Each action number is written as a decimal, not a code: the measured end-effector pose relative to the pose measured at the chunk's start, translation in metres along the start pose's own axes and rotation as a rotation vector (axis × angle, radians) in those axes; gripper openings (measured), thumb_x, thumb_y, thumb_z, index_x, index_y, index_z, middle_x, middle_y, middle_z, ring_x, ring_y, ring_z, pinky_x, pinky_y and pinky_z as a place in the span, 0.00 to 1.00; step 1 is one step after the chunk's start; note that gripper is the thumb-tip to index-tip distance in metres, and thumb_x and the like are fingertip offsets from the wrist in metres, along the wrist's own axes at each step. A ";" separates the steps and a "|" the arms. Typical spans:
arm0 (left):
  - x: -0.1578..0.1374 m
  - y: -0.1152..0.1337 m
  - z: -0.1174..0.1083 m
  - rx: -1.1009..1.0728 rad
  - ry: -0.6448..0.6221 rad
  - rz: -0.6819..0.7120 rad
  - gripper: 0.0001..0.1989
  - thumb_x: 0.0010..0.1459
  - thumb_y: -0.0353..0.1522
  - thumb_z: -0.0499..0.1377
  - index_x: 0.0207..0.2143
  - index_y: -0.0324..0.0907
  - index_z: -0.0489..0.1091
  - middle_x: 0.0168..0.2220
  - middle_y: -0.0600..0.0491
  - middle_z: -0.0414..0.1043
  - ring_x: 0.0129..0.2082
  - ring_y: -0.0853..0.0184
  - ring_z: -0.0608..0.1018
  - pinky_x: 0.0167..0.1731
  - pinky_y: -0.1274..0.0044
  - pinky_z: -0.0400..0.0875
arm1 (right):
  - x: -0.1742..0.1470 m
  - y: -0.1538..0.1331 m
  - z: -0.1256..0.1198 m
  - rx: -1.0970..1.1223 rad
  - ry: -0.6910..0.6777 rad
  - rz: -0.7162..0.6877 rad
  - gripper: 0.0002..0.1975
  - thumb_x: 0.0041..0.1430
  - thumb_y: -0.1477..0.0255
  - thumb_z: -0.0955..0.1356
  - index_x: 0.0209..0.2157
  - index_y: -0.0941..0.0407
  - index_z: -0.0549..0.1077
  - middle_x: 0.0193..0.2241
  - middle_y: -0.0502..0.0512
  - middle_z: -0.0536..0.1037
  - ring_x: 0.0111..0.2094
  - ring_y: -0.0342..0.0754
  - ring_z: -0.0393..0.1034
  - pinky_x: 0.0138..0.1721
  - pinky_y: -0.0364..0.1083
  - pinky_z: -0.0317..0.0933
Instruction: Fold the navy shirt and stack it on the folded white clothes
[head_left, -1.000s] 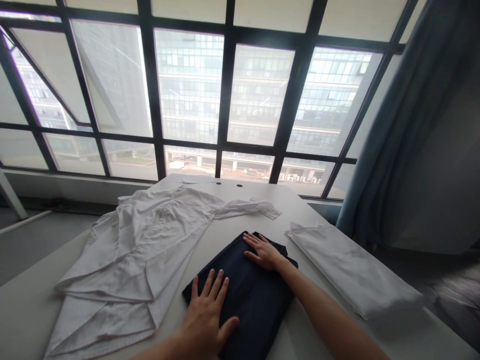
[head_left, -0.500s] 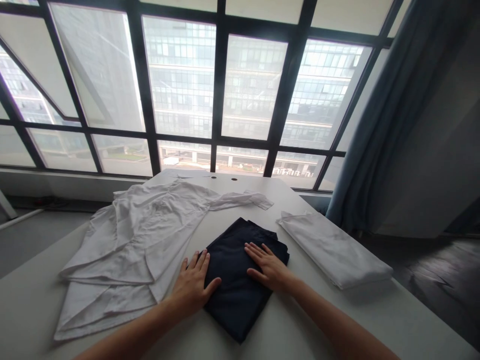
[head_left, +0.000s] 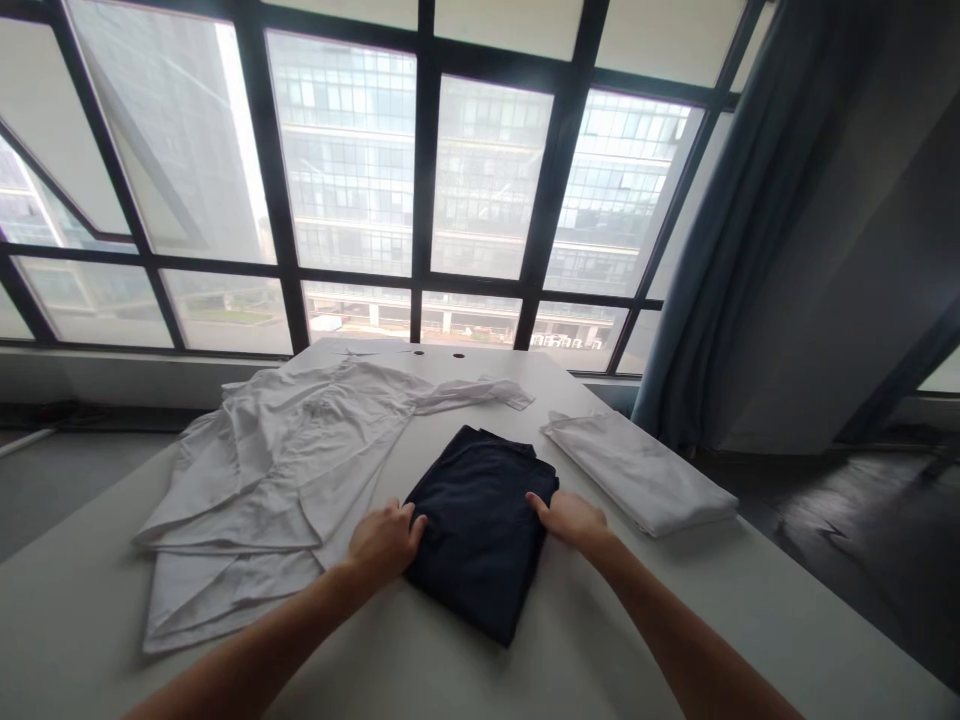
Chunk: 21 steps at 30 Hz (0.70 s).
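Observation:
A dark navy garment, folded into a flat rectangular bundle (head_left: 480,530), lies on the white table in front of me; it looks like a shirt, with a collar-like edge at its far side. My left hand (head_left: 386,540) grips its left edge, thumb on top and fingers curled at the side. On the opposite edge, my right hand (head_left: 571,515) has its thumb on top while its other fingers are tucked out of sight at the side. Left of the bundle, a white shirt (head_left: 300,440) is spread out, wrinkled, one sleeve stretched to the right.
A folded white garment (head_left: 641,475) rests near the table's right edge. The white table (head_left: 600,640) reaches to the windows and has two dark holes at its far end. A blue-grey curtain (head_left: 720,260) hangs at the right.
Both hands have gone from lying flat on the navy garment to gripping its left and right edges. The bundle has turned slightly, its near corner now further right.

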<state>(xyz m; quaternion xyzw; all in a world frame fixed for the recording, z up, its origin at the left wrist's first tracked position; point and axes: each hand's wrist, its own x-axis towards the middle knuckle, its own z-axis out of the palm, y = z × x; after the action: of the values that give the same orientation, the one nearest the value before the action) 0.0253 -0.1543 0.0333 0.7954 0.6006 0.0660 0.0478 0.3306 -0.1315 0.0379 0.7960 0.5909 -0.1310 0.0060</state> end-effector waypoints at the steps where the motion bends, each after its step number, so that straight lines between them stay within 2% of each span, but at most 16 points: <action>1: -0.003 0.001 -0.002 -0.026 -0.029 0.047 0.21 0.70 0.37 0.43 0.43 0.39 0.75 0.40 0.41 0.76 0.40 0.58 0.79 0.41 0.70 0.71 | 0.001 0.000 -0.002 0.049 -0.064 -0.005 0.31 0.67 0.49 0.57 0.39 0.61 0.77 0.29 0.65 0.80 0.33 0.57 0.78 0.41 0.53 0.69; 4: -0.014 0.005 -0.007 -0.222 -0.252 0.170 0.23 0.70 0.38 0.40 0.38 0.38 0.73 0.32 0.43 0.76 0.33 0.59 0.79 0.35 0.72 0.71 | 0.011 -0.003 -0.004 0.254 -0.164 0.006 0.23 0.62 0.52 0.65 0.38 0.59 0.76 0.25 0.60 0.78 0.28 0.56 0.77 0.33 0.52 0.72; 7: -0.018 0.004 -0.014 -0.419 -0.569 0.132 0.29 0.70 0.45 0.37 0.37 0.38 0.72 0.19 0.52 0.69 0.18 0.65 0.73 0.23 0.75 0.68 | 0.022 -0.009 -0.004 0.472 -0.148 0.001 0.16 0.58 0.62 0.70 0.41 0.61 0.75 0.33 0.63 0.80 0.32 0.58 0.77 0.30 0.51 0.73; 8: -0.017 0.003 -0.016 -0.441 -0.616 0.124 0.29 0.69 0.46 0.38 0.36 0.38 0.72 0.16 0.54 0.66 0.16 0.66 0.70 0.22 0.76 0.66 | 0.024 -0.011 -0.003 0.534 -0.148 -0.003 0.15 0.58 0.64 0.70 0.42 0.61 0.74 0.35 0.64 0.80 0.33 0.58 0.77 0.30 0.51 0.73; 10: -0.013 -0.003 -0.017 -0.419 -0.534 0.173 0.27 0.68 0.45 0.42 0.32 0.38 0.74 0.16 0.55 0.64 0.18 0.67 0.69 0.24 0.77 0.64 | 0.027 -0.014 -0.001 0.637 -0.162 0.007 0.14 0.59 0.67 0.68 0.44 0.62 0.74 0.39 0.65 0.80 0.36 0.57 0.78 0.31 0.50 0.73; 13: -0.004 -0.015 -0.010 -0.253 -0.181 0.290 0.24 0.66 0.44 0.49 0.26 0.40 0.74 0.22 0.50 0.71 0.26 0.65 0.73 0.31 0.76 0.63 | 0.032 -0.012 0.002 0.681 -0.094 -0.004 0.14 0.59 0.69 0.69 0.45 0.62 0.73 0.41 0.65 0.80 0.37 0.56 0.78 0.33 0.49 0.73; 14: -0.002 -0.018 -0.007 -0.204 -0.110 0.315 0.23 0.65 0.44 0.50 0.26 0.40 0.74 0.25 0.49 0.74 0.29 0.64 0.75 0.32 0.75 0.62 | 0.034 -0.009 0.002 0.661 -0.041 -0.013 0.15 0.58 0.69 0.69 0.45 0.63 0.74 0.41 0.65 0.80 0.38 0.56 0.78 0.35 0.49 0.73; 18: 0.004 -0.026 0.006 -0.162 -0.057 0.342 0.20 0.67 0.42 0.50 0.31 0.43 0.75 0.30 0.48 0.77 0.31 0.63 0.77 0.32 0.76 0.61 | 0.049 0.007 -0.013 0.540 0.173 -0.035 0.21 0.51 0.75 0.72 0.49 0.63 0.74 0.48 0.68 0.78 0.51 0.62 0.73 0.50 0.51 0.67; 21: 0.006 -0.026 0.010 -0.191 -0.046 0.343 0.17 0.66 0.40 0.51 0.33 0.44 0.76 0.30 0.50 0.78 0.32 0.64 0.78 0.31 0.77 0.60 | 0.065 0.018 -0.038 0.396 0.315 -0.082 0.21 0.53 0.77 0.70 0.51 0.62 0.74 0.50 0.67 0.78 0.54 0.61 0.71 0.55 0.52 0.63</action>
<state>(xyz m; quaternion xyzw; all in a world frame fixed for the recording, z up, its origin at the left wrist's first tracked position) 0.0042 -0.1415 0.0201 0.8792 0.4462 0.1116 0.1249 0.3732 -0.0694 0.0578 0.7676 0.5791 -0.1186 -0.2476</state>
